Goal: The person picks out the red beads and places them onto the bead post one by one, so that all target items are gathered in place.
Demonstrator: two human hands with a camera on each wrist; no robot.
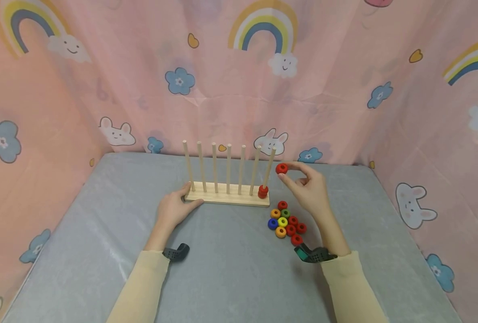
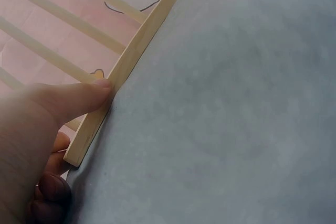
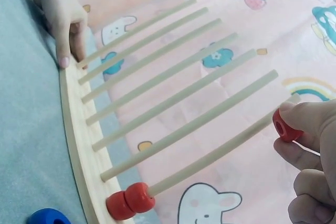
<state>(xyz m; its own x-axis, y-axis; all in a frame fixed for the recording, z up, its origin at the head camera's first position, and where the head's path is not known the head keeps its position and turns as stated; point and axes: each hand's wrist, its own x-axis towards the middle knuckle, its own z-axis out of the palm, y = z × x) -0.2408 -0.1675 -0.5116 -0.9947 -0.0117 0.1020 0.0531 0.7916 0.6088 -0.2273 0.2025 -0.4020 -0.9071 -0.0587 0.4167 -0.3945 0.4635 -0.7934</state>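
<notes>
A wooden peg stand (image 1: 227, 194) with a row of several upright rods stands on the table. Two red beads (image 1: 263, 192) are stacked on its rightmost rod. My left hand (image 1: 175, 210) grips the left end of the base, thumb (image 2: 97, 94) along the front edge and fingers behind. Between thumb and fingertips my right hand (image 1: 309, 188) pinches another red bead (image 1: 281, 168), raised beside the top of that rightmost rod. In the right wrist view the pinched bead (image 3: 286, 127) shows its hole, close to the rod's tip.
Loose beads lie in a cluster in front of the stand's right end, among them a blue bead (image 1: 273, 224), a yellow bead (image 1: 282, 222), a green bead (image 1: 285, 213) and several red ones. A pink patterned curtain (image 1: 223, 89) rises behind the grey table (image 1: 223, 269).
</notes>
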